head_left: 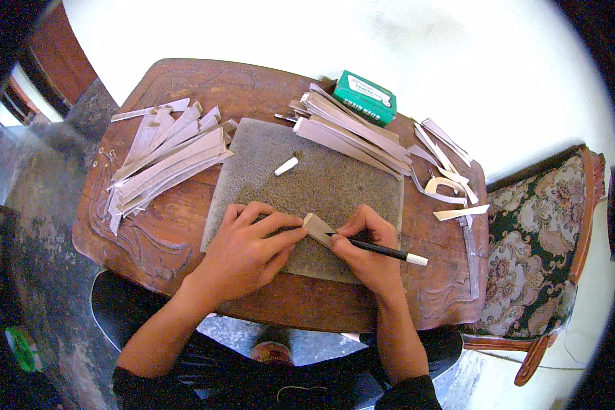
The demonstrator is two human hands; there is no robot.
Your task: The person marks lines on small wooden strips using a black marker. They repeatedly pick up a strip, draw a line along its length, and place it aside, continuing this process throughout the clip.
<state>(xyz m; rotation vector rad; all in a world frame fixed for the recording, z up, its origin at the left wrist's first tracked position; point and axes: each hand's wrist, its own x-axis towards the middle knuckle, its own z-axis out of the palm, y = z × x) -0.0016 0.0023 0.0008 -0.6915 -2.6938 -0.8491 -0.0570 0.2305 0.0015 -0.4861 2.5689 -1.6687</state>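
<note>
Over the front part of a dark textured mat (253, 184), my right hand (372, 253) is closed around a black marker (383, 250) with a white end. Its tip meets a short tan strip (319, 229), perhaps leather or thin wood. My left hand (249, 249) has its fingers bent, and the fingertips pinch or press the strip's left end; the thumb is partly hidden. A white marker cap (286, 166) lies on the mat, beyond my hands.
The mat rests on a carved wooden table (171, 85). Tan strips (174, 154) lie piled at left, with another pile (348, 133) at the back. A green box (364, 98) stands behind. Pale offcuts (444, 184) and a knife-like tool (470, 260) are right, near a floral upholstered chair (533, 253).
</note>
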